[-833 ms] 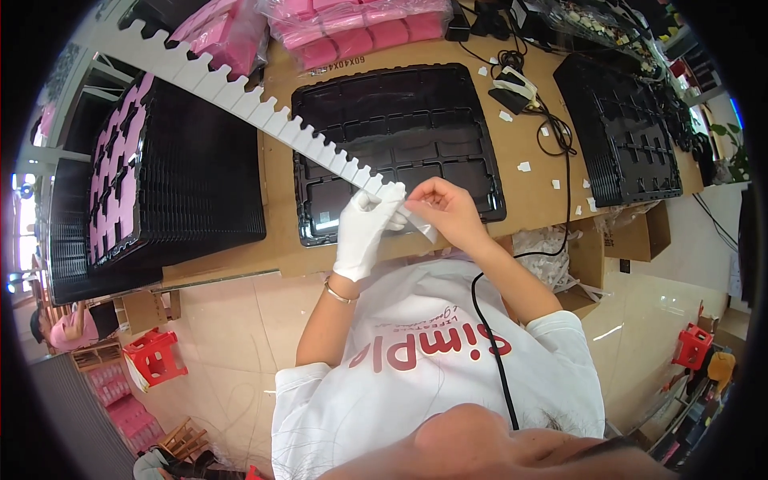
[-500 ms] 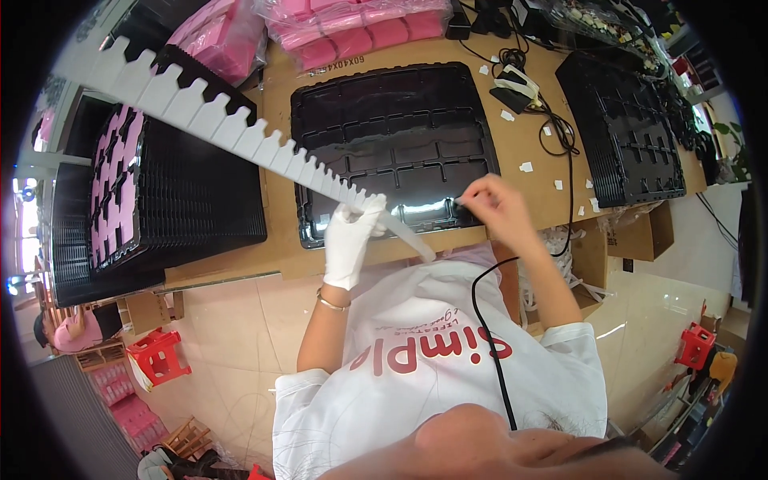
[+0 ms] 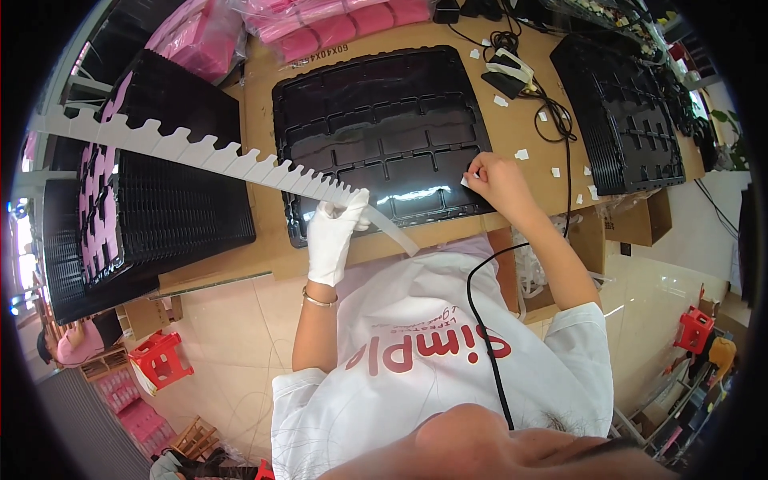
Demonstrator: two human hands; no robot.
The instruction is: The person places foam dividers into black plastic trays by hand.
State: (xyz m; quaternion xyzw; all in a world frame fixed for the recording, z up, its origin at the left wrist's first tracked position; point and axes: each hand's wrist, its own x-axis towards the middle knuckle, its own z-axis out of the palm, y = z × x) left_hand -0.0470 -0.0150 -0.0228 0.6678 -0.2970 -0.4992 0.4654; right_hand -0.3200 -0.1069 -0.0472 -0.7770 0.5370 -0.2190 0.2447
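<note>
My left hand (image 3: 328,248), in a white glove, is closed around a long white strip (image 3: 188,149) with notched, toothed tabs along one edge. The strip runs up to the far left, and its short tail hangs past my fingers. Bare and pinched, my right hand (image 3: 502,186) holds a small white label (image 3: 465,182) between thumb and fingertips. That hand is over the right side of a shiny black plastic tray (image 3: 360,132) with moulded compartments. The tray lies in front of me on brown cardboard, and my left hand is at its near edge.
Stacked black trays (image 3: 184,180) with pink pieces stand at the left; another black tray stack (image 3: 620,120) is at the right. Pink wrapped packs (image 3: 336,28) lie at the back. Black cables (image 3: 552,112) and white scraps (image 3: 522,154) lie right of the middle tray. A red stool (image 3: 162,360) stands lower left.
The view has shifted a little, so the table sits further up and left. My right hand has come up from the tray's near right part, and the white label now shows at its fingertips.
</note>
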